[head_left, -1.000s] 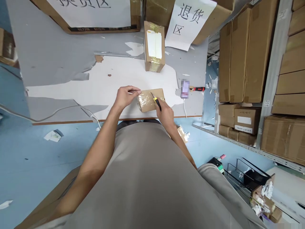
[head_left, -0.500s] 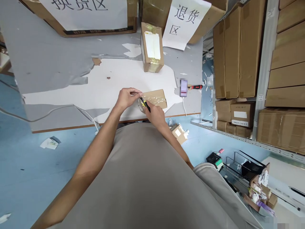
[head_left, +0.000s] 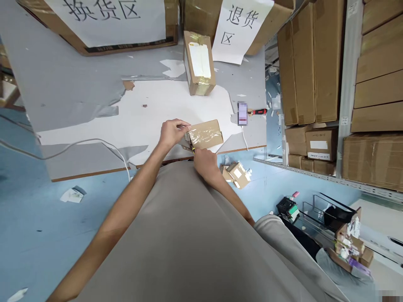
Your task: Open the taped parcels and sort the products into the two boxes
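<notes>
Small taped box [head_left: 206,133] lies on the white and grey worktop [head_left: 163,100], near its front edge. At the box's left end, the left hand [head_left: 172,134] has fingertips at the far corner; whether they pinch it I cannot tell. On the box's near side, the right hand [head_left: 206,164] is closed around a cutter [head_left: 193,149], its front end by the box's near left corner. Right of the box lies a phone [head_left: 242,114]; beyond the box stands a labelled carton [head_left: 200,63].

The left hand [head_left: 172,131] touches a small carton [head_left: 206,133] at its ten-o'clock corner. The right hand [head_left: 205,162] grips a cutter [head_left: 193,149] at seven; a phone [head_left: 242,113] lies at two.
</notes>
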Demonstrator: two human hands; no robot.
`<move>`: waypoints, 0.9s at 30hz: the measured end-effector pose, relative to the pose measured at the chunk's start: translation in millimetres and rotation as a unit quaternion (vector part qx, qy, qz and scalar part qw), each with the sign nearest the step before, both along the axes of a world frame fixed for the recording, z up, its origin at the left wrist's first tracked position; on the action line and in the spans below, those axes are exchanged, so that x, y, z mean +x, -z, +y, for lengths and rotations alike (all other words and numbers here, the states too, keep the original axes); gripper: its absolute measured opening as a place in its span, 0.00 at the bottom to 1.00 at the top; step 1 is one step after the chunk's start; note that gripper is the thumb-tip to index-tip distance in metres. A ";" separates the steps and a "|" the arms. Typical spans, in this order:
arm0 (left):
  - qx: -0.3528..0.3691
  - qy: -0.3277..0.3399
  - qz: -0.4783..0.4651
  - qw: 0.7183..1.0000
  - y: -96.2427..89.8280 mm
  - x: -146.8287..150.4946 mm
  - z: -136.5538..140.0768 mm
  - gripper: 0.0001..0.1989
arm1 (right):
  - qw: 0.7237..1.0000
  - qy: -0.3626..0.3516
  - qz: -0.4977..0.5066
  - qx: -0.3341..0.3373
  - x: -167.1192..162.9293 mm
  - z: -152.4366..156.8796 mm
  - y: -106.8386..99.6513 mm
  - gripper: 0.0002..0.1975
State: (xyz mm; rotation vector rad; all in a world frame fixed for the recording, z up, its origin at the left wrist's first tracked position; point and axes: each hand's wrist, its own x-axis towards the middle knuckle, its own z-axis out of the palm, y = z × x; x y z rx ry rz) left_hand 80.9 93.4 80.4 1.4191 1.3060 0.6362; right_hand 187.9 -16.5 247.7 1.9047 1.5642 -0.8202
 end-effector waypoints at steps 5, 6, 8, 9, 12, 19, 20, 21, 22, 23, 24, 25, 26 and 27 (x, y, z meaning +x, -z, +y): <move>0.008 -0.005 0.005 1.000 -2.7 -1.3 1.0 0.08 | 0.999 0.028 0.002 0.022 5.6 -13.9 -0.9 0.21; 0.009 -0.009 0.002 1.000 -2.6 -1.5 0.7 0.09 | 0.999 0.034 0.007 0.026 9.0 -16.2 -3.8 0.21; 0.009 -0.020 -0.007 1.000 -1.6 -1.6 -0.6 0.10 | 0.998 0.055 0.017 0.040 19.6 -20.6 -10.9 0.22; 0.010 -0.027 -0.010 1.000 -0.8 -1.4 -1.7 0.10 | 0.996 0.069 0.022 0.050 26.7 -22.6 -14.2 0.24; 0.014 -0.055 -0.015 0.998 2.7 -0.7 -7.2 0.12 | 0.988 0.124 0.023 0.090 54.5 -27.3 -18.2 0.27; 0.053 -0.132 0.023 0.990 9.1 -1.2 -37.5 0.24 | 0.970 0.207 0.004 0.123 120.1 -27.5 -0.3 0.30; 0.059 -0.141 0.034 0.988 9.2 0.4 -43.3 0.26 | 0.971 0.205 0.009 0.124 125.7 -26.4 2.7 0.30; 0.063 -0.149 0.042 0.986 9.1 3.1 -48.6 0.28 | 0.972 0.199 0.018 0.125 130.2 -25.0 5.7 0.31; 0.065 -0.155 0.048 0.985 8.7 6.9 -53.3 0.30 | 0.973 0.190 0.029 0.127 133.8 -23.3 8.5 0.31; 0.066 -0.160 0.052 0.984 8.1 11.4 -57.0 0.31 | 0.974 0.179 0.040 0.130 136.5 -21.3 11.3 0.32; 0.066 -0.166 0.056 0.982 7.3 16.5 -59.6 0.33 | 0.976 0.167 0.050 0.131 138.7 -19.0 14.0 0.32; 0.066 -0.172 0.059 0.981 6.2 21.8 -61.0 0.34 | 0.978 0.155 0.059 0.129 140.6 -16.5 16.5 0.33; 0.068 -0.179 0.062 0.980 5.1 27.0 -61.3 0.35 | 0.979 0.145 0.068 0.126 142.3 -13.9 18.9 0.33; 0.072 -0.185 0.065 0.978 3.9 31.7 -60.6 0.36 | 0.980 0.136 0.077 0.123 144.1 -11.1 21.1 0.33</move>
